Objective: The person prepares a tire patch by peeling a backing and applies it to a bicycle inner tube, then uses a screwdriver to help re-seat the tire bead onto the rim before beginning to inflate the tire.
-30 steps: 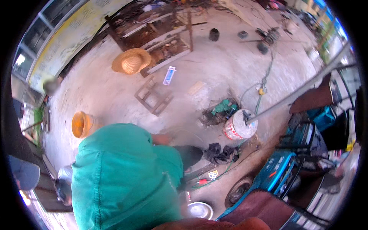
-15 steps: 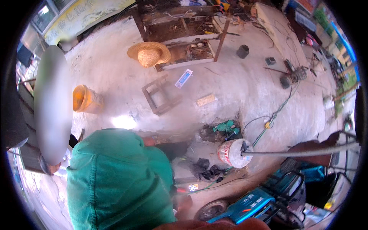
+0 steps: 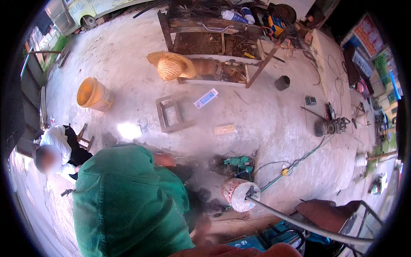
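Observation:
Green cloth (image 3: 128, 192) fills the lower left and hides much of what is close to me. Beyond its far edge shows a reddish patch of skin (image 3: 165, 159), perhaps my left hand, its fingers hidden. Another blurred patch of skin (image 3: 201, 231), possibly my right hand, lies by the cloth's right side; no fingers can be made out. Anything held is hidden. Close to these patches are dark, smeared shapes and a pit in the floor with a green rag (image 3: 239, 162). A round whitish bucket-shaped block (image 3: 242, 195) with a grey rod (image 3: 299, 222) stands right of the pit.
A yellow bucket (image 3: 95, 94), a small wooden frame (image 3: 172, 112) and a straw hat (image 3: 171, 66) lie ahead, the hat against a wooden rack (image 3: 214, 25). A person in white (image 3: 58, 143) is at left. Green hose (image 3: 293, 167) crosses the floor; a blue vehicle (image 3: 274, 235) is near right.
The view has shifted, bringing the person in white fully out at left. The blurred pale oval there is gone. The bucket-shaped block and rod sit lower and further left in the picture.

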Motion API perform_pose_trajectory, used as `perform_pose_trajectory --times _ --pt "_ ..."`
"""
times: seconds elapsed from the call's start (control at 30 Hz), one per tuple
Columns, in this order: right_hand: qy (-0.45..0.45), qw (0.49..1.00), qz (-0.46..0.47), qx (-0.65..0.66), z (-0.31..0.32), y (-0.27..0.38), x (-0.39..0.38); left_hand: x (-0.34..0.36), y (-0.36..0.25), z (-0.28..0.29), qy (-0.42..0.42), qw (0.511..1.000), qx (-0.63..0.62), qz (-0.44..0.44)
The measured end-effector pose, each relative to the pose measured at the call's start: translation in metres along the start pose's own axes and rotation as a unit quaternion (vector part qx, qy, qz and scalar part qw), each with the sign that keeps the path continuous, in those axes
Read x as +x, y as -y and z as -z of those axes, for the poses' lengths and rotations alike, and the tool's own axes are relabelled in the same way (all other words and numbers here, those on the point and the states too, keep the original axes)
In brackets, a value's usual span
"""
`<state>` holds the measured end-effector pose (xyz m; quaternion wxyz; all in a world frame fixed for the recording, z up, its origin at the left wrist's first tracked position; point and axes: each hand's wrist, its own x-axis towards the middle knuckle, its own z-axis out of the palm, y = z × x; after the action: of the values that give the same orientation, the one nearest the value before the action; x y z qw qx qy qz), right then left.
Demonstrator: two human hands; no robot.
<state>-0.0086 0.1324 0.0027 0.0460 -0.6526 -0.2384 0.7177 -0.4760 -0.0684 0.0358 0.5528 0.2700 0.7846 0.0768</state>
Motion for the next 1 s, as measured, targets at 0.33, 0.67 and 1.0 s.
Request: perform_pose_trajectory --times 0.33,0.67,1.0 --pt "0.092 0.989 -0.053 -0.104 -0.007 0.078 0.051 -0.019 -0.058 -0.084 0.030 0.942 0.092 -0.322" --pt "0.146 0.970 -0.044 -0.187 -0.040 0.176 0.091 -0.110 -0.202 -0.063 -0.033 0.988 -0.068 -0.132" --pt "0.187 0.923 -0.063 -0.329 -0.086 0.258 0.092 -0.081 -0.172 -0.074 -0.068 0.976 -0.156 -0.133"
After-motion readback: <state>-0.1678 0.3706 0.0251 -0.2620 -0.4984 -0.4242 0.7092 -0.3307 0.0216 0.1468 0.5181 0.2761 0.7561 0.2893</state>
